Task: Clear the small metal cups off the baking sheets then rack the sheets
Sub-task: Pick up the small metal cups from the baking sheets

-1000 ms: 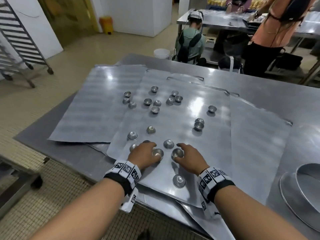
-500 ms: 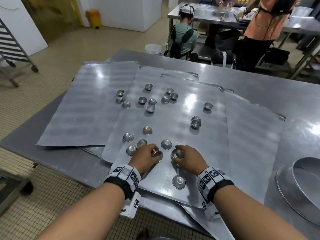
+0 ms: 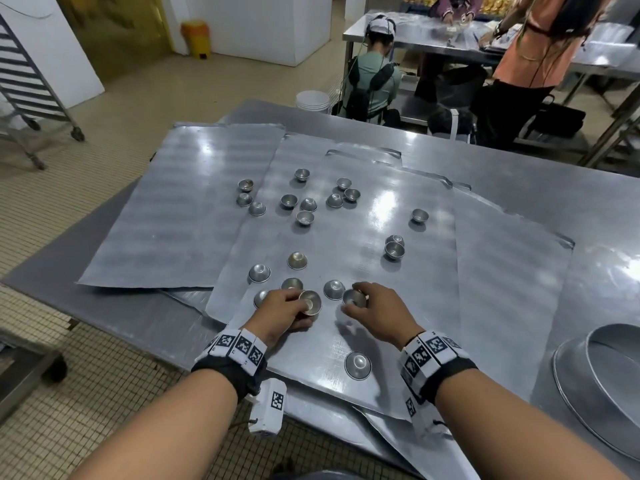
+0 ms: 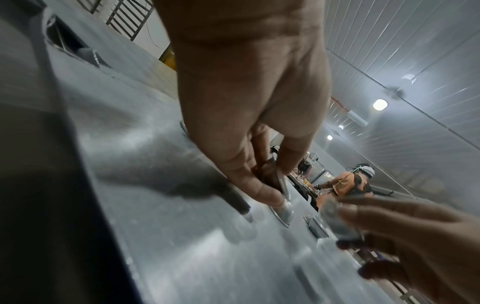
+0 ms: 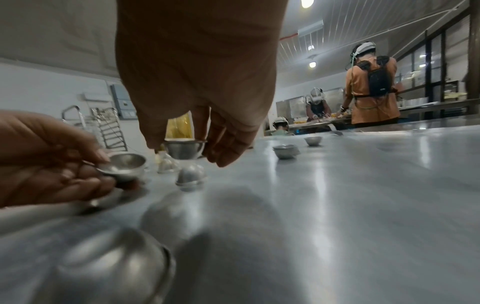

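My left hand (image 3: 284,311) pinches one cup (image 3: 310,301) by its rim, mouth up, low over the top sheet (image 3: 398,306). My right hand (image 3: 379,317) grips another cup (image 3: 354,297), lifted just off the same sheet. More cups (image 3: 304,218) lie scattered across it, some upturned, one (image 3: 358,365) near my right wrist. The sheets overlap on the bench (image 3: 554,202).

Head cam: high, looks down over bench (image 3: 519,188). Wrist cams: low, close, skim along sheet (image 5: 337,185); all share hands (image 3: 374,311).
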